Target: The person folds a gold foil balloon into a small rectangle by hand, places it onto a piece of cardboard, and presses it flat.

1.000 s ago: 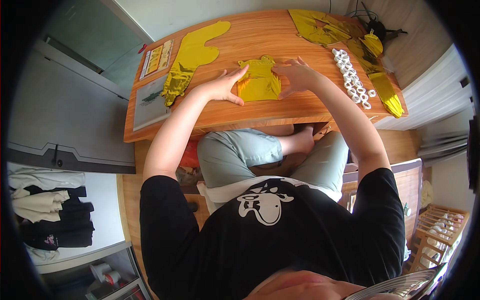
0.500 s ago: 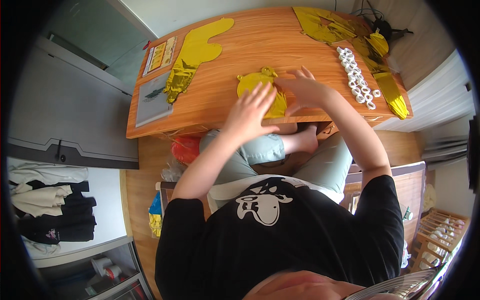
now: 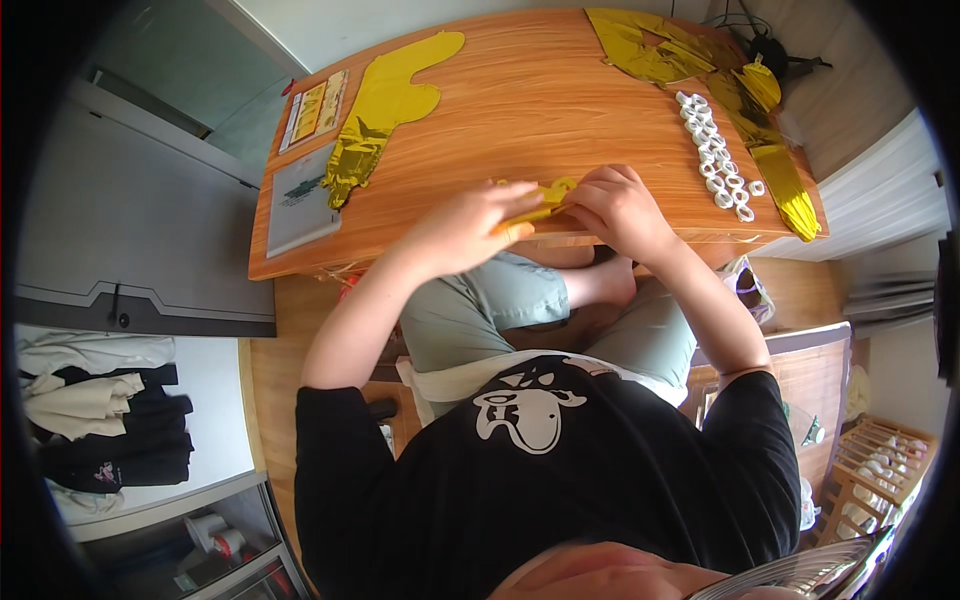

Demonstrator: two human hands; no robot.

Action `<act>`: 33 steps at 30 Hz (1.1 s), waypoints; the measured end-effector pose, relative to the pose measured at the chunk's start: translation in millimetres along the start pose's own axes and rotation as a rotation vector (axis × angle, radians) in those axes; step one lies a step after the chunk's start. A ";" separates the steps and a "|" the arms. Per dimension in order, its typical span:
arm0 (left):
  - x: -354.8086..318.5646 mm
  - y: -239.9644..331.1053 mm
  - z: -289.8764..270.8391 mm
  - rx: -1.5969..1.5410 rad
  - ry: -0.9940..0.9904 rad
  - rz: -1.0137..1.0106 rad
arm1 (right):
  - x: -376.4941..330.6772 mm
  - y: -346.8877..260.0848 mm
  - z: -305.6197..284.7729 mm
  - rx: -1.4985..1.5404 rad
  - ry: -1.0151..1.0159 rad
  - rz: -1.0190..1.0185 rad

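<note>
Sleeve of translucent plastic (image 3: 302,215) lies well left of the grip, with a flat gold foil balloon (image 3: 395,95) nearer it. The left hand (image 3: 460,228) covers the left part of a folded gold foil piece (image 3: 549,197) at the desk's (image 3: 520,100) near edge; whether it grips cannot be told. The right hand (image 3: 622,208) pinches the piece's right end. Right of the grip are white rings (image 3: 706,153), then crumpled gold foil (image 3: 780,180).

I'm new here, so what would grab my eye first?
Probably the large gold foil shape on the left of the table, plus crumpled gold foil on its right. Small white rings sit in rows nearby. At the near edge, the left hand and right hand are on a small gold piece.
</note>
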State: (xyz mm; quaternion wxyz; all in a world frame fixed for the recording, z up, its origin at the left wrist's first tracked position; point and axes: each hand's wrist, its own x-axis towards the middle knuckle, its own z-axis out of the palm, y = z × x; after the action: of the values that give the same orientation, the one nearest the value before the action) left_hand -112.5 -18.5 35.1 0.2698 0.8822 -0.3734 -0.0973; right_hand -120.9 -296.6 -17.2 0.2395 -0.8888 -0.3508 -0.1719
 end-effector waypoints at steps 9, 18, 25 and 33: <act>67.8 -40.2 -67.9 -0.108 0.130 -0.159 | 16.4 11.8 -5.1 0.853 -0.074 0.599; 102.6 -77.5 4.2 0.066 0.081 -0.125 | 30.6 27.6 7.6 0.823 -0.159 0.989; 106.2 -97.4 37.7 0.226 0.006 0.238 | 30.6 29.5 7.4 0.806 -0.177 0.983; 105.2 -102.1 47.1 0.206 0.073 0.308 | 23.1 69.3 15.2 0.074 -0.057 0.395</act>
State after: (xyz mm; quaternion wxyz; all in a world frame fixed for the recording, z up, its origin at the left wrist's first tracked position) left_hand 5.7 -53.6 -57.1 0.2031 0.8405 -0.5021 0.0160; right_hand -53.8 -320.1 -40.0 0.2912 -0.9354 -0.1824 -0.0835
